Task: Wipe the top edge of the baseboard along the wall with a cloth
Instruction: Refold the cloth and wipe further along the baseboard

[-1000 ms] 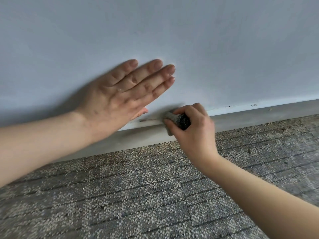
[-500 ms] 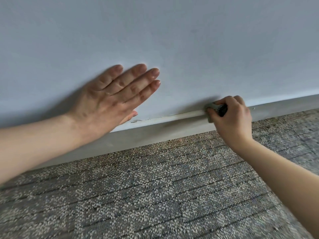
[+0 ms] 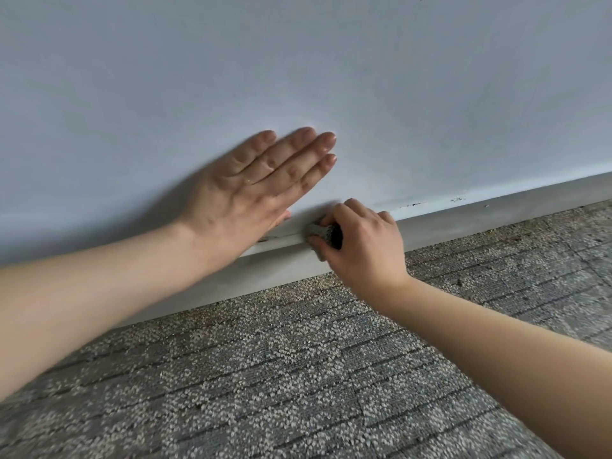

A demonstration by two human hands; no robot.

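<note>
A grey baseboard (image 3: 463,223) runs along the foot of a pale blue-white wall (image 3: 298,67), rising toward the right. My right hand (image 3: 364,246) is closed around a small bunched grey cloth (image 3: 323,231), pressing it on the baseboard's top edge near the middle of the view. Only a bit of the cloth shows between thumb and fingers. My left hand (image 3: 251,190) lies flat against the wall just left of the cloth, fingers spread slightly and pointing up to the right; its thumb rests near the top edge.
Grey speckled carpet (image 3: 298,376) covers the floor in front of the baseboard. Small dark chips (image 3: 430,203) mark the wall just above the baseboard to the right of my right hand.
My right hand with the cloth slid right along the top edge, then came back left beside my left hand. The left hand stays flat on the wall.
</note>
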